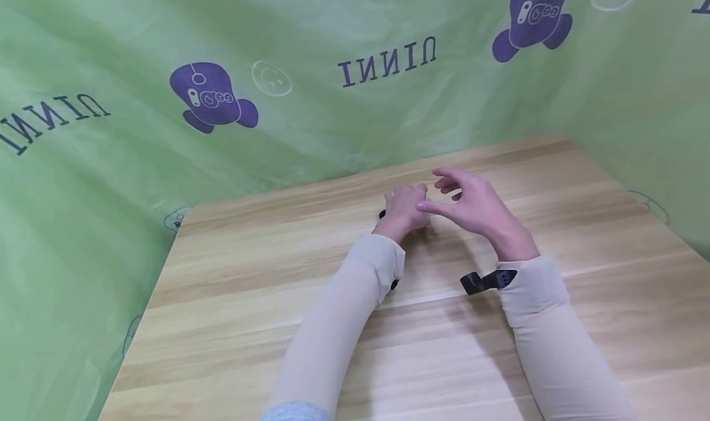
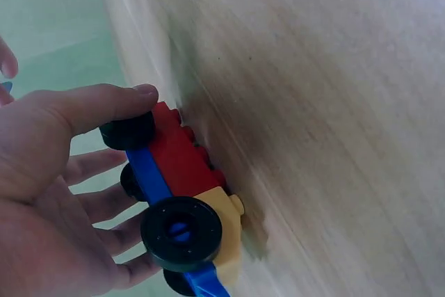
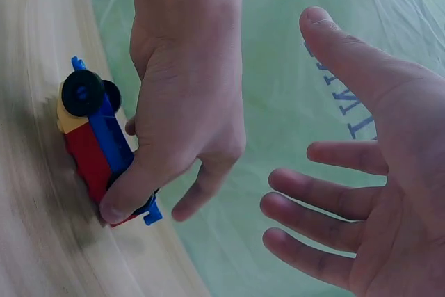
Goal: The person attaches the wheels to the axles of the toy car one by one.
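My left hand (image 1: 407, 208) holds a building-block toy car, mostly hidden beneath it in the head view. In the left wrist view the car shows a red brick (image 2: 184, 151), a yellow brick (image 2: 228, 231), a blue base (image 2: 149, 173) and black wheels (image 2: 182, 233). Its studs face the tabletop and its wheels face the palm; I cannot tell whether it touches the table. The left thumb (image 2: 115, 104) lies across one end. To the right, apart from the car, my right hand (image 1: 474, 205) hovers with spread fingers and holds nothing.
The wood-grain table (image 1: 233, 322) lies under both arms. Behind it and at its sides hangs a green printed cloth (image 1: 310, 125), close to the table's far edge. A black wrist camera (image 1: 488, 281) sticks out from the right sleeve.
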Tool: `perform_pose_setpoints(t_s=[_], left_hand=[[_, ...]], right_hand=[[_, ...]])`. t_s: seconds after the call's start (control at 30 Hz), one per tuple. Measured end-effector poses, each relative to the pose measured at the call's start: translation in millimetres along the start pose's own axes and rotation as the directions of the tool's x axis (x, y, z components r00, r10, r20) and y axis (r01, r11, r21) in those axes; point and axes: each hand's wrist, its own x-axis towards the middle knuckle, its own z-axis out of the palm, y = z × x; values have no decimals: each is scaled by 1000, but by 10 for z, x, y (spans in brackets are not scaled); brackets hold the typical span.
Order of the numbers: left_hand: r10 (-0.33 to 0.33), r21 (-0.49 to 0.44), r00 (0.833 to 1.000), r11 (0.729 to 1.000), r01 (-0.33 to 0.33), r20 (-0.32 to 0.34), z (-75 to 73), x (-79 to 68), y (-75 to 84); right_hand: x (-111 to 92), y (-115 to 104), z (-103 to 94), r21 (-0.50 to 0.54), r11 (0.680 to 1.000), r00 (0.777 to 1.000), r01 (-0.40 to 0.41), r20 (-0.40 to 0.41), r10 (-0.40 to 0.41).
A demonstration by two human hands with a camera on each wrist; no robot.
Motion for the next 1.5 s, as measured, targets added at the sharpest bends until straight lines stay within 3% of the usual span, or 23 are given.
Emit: perform_pose_setpoints(t_s=[0.17, 0.33, 0.47, 0.6, 0.83, 0.97, 1.03, 1.1, 1.2, 1.33, 1.5], left_hand=[[-4, -53, 998, 999, 1, -60, -114, -17, -98], [-70, -144, 988, 988, 50, -136, -248, -66, -235], [-140, -282, 973, 956, 84, -185, -280, -149, -382], [-224, -453, 948, 886, 100, -227, -263, -306, -602], [-362, -705, 888, 707, 63, -284, -209, -595, -884], [-410, -755, 850, 656, 22, -331, -169, -750, -910], [-418, -762, 837, 648, 3, -353, -144, -822, -887], [-412, -759, 836, 651, -6, -361, -113, -889, -845], [-385, -716, 851, 698, 14, -358, -70, -982, -768], [-342, -588, 882, 803, 96, -323, -20, -1076, -674], [-278, -312, 917, 932, 185, -285, 43, -1119, -563]], right_hand=[[9, -40, 15, -6, 1000, 1000, -4, -8, 4], [11, -53, 31, -3, 1000, 1000, 6, -15, -6], [-9, -50, 29, -3, 1000, 1000, -3, -4, 3], [-7, -69, 55, -12, 1000, 1000, -16, 12, 16], [10, -102, 84, -25, 999, 999, -26, 29, 27], [9, -113, 100, -24, 999, 999, -28, 43, 29], [11, -122, 103, -24, 999, 998, -27, 48, 28], [11, -133, 104, -24, 999, 998, -21, 52, 22], [9, -145, 119, -30, 999, 998, -10, 56, 12], [-3, -159, 159, -25, 1000, 998, -1, 70, 3], [-4, -165, 170, -37, 999, 997, 17, 71, -14]])
